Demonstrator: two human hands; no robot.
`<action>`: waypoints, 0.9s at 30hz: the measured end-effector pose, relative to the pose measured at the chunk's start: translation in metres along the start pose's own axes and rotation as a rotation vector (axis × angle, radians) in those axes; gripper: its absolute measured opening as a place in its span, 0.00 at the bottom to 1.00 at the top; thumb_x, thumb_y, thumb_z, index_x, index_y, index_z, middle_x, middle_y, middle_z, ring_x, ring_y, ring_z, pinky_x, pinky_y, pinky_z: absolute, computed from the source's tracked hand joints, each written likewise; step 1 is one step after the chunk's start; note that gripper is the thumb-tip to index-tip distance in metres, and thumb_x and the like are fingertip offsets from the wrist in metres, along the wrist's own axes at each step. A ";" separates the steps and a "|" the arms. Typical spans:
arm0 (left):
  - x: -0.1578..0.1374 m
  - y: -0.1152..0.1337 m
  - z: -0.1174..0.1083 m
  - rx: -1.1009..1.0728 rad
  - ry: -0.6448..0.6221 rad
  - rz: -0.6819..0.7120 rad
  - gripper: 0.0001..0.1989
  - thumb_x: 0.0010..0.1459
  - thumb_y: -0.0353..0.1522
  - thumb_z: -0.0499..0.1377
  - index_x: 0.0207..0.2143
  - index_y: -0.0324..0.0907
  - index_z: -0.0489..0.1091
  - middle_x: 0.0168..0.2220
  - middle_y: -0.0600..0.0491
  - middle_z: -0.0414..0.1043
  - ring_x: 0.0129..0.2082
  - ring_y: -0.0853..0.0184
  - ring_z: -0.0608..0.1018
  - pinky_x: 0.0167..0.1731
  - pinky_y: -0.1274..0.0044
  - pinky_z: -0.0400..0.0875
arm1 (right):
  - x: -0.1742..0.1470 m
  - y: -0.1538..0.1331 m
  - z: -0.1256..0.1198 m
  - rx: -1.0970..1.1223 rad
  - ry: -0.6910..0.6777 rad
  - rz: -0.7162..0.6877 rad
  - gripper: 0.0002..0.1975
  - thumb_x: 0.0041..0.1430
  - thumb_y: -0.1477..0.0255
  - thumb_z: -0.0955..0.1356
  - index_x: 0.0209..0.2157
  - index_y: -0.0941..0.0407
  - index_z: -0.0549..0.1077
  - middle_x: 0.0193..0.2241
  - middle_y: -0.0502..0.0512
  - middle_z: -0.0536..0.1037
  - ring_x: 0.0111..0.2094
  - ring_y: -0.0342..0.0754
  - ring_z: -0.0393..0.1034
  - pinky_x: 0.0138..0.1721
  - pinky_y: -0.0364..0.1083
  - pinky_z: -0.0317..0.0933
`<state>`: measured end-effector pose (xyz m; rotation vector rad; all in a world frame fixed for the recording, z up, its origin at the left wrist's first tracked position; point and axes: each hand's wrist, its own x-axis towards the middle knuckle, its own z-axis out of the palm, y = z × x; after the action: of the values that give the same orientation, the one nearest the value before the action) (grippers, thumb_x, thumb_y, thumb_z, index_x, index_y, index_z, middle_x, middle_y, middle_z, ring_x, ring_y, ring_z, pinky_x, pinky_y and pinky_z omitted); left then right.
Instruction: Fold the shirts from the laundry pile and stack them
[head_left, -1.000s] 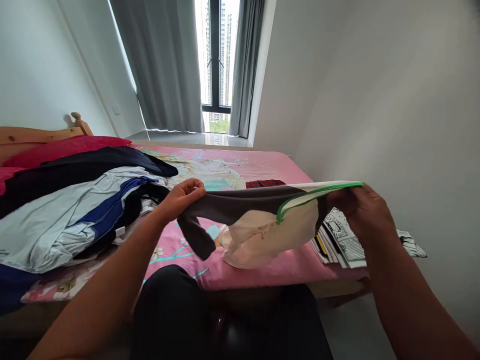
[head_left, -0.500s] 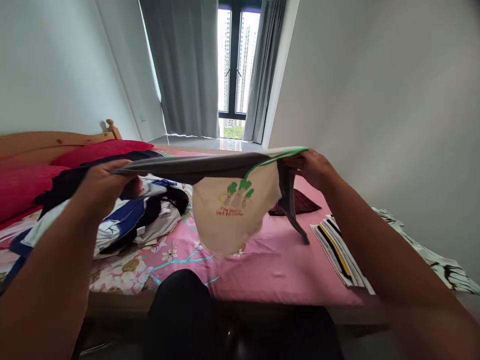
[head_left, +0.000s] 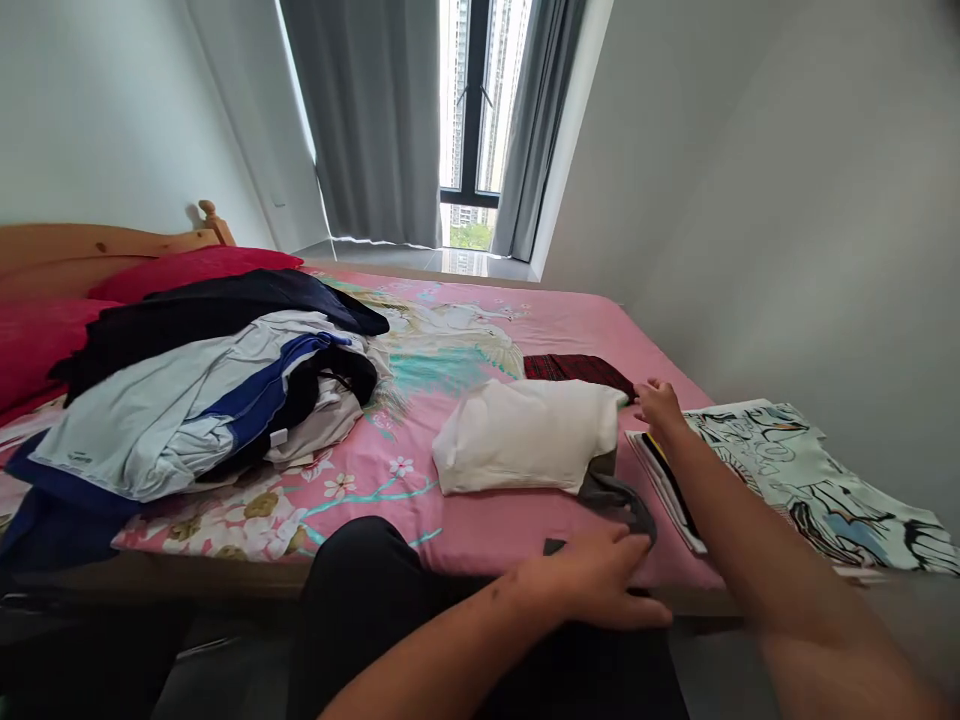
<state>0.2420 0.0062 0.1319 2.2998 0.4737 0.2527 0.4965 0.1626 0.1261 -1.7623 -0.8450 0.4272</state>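
A cream shirt with grey sleeves lies loosely folded on the bed, plain cream side up. One grey sleeve bunches at its lower right corner. My left hand reaches across in front of it, beside that sleeve, palm down with thumb and fingers apart. At the upper right corner, my right hand has bent fingers at the shirt's edge and seems to pinch it. A dark red checked cloth lies just behind the shirt.
A heap of white, blue and black clothes covers the bed's left side, before red pillows. To the right are a folded stack and a white printed garment. The pink bedsheet ends near my knees.
The shirt, held stretched up between both hands earlier, now lies on the bed. My left hand let go of its side and crossed to the right; my right hand came down.
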 end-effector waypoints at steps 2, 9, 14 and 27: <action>-0.007 -0.023 0.006 0.052 -0.060 0.019 0.29 0.51 0.47 0.57 0.51 0.40 0.66 0.52 0.42 0.69 0.50 0.53 0.71 0.47 0.67 0.66 | -0.019 0.040 -0.015 -0.073 -0.036 -0.007 0.24 0.50 0.63 0.65 0.47 0.59 0.65 0.40 0.60 0.73 0.38 0.48 0.69 0.41 0.48 0.64; -0.069 -0.124 -0.079 0.386 0.084 -0.597 0.12 0.53 0.40 0.54 0.33 0.41 0.71 0.36 0.48 0.75 0.36 0.60 0.76 0.33 0.74 0.66 | -0.139 0.163 -0.043 -0.629 -0.132 -0.068 0.45 0.46 0.48 0.65 0.58 0.66 0.57 0.54 0.73 0.65 0.54 0.63 0.62 0.52 0.56 0.56; -0.070 -0.159 -0.095 0.457 0.053 -0.718 0.22 0.52 0.51 0.51 0.31 0.43 0.70 0.35 0.48 0.76 0.36 0.59 0.77 0.33 0.74 0.66 | -0.169 0.173 -0.053 -0.731 -0.241 -0.144 0.24 0.54 0.62 0.60 0.51 0.56 0.67 0.47 0.61 0.73 0.48 0.58 0.67 0.47 0.53 0.58; -0.043 -0.179 -0.079 0.436 0.148 -0.834 0.13 0.52 0.34 0.52 0.35 0.43 0.75 0.41 0.45 0.76 0.42 0.57 0.76 0.39 0.71 0.67 | -0.205 0.045 0.036 -0.350 -0.359 -0.468 0.11 0.54 0.70 0.62 0.36 0.54 0.74 0.37 0.56 0.77 0.41 0.52 0.68 0.46 0.49 0.58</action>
<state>0.1315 0.1550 0.0553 2.2630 1.6266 -0.1119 0.3479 0.0315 0.0470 -1.7463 -1.6262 0.2958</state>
